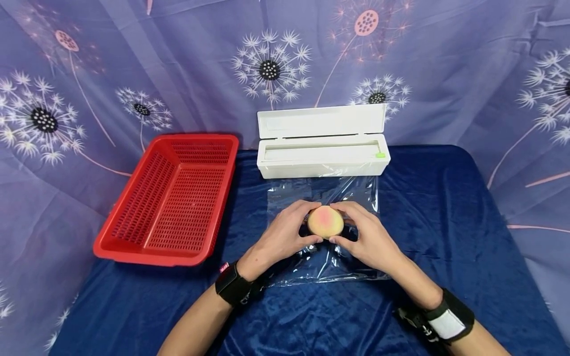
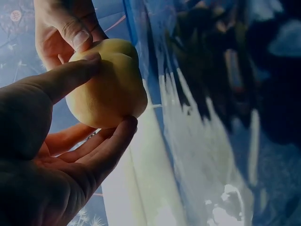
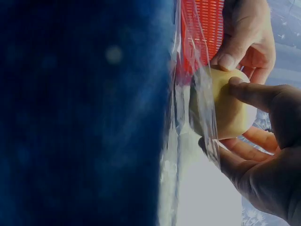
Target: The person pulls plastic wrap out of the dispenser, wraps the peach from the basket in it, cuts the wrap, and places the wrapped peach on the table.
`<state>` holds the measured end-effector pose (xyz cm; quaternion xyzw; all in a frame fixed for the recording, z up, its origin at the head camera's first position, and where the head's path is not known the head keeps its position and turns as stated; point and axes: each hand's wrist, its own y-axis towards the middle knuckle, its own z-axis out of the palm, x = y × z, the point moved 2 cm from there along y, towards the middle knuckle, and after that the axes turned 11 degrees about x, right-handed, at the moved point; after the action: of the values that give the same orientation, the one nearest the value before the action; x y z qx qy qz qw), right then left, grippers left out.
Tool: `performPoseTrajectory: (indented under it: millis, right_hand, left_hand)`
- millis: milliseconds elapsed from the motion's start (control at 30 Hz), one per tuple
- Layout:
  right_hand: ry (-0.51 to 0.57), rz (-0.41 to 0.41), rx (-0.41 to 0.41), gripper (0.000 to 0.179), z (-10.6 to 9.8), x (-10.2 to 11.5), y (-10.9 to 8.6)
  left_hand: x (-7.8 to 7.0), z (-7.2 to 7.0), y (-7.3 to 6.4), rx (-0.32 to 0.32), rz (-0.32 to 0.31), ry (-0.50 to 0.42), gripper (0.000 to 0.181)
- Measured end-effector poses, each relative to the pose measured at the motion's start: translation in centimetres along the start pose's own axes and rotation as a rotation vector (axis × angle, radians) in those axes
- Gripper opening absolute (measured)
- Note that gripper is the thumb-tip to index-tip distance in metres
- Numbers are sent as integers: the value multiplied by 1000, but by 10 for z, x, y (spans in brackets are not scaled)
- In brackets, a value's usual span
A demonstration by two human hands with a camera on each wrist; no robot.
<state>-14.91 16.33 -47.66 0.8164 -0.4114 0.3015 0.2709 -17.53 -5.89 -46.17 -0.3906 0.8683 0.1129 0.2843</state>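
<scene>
Peach (image 1: 325,222), two-handed hold.
I see left hand (image 1: 285,230) and right hand (image 1: 371,238) pinching it from opposite sides over clear film (image 1: 327,269).

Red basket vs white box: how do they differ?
Colour: the red basket is red, the white box white.
Walls: the basket's are perforated, the box's front is solid.
Shape: the basket is broad, the box long and narrow.
Lid: the box has a raised one, the basket shows none.
Shared: both stand open on the blue cloth.

Fruit (image 1: 326,222) over film (image 1: 322,264); box (image 1: 289,171) behind; basket (image 1: 151,258) left
</scene>
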Motion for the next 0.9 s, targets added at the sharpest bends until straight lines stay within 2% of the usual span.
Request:
performPoseTrajectory:
  millis: [333, 633, 800, 900]
  right_hand:
    - [32, 69, 60, 72, 3, -5, -1]
    - [69, 56, 61, 74, 4, -7, 1]
    - [53, 56, 79, 77, 5, -8, 0]
    - [28, 75, 95, 82, 4, -8, -2]
  left_hand:
    - [8, 9, 5, 19, -3, 7, 74]
    - [11, 10, 4, 22, -2, -14, 76]
    - [11, 12, 1, 55, -37, 37, 88]
    - [10, 11, -1, 45, -58, 76, 97]
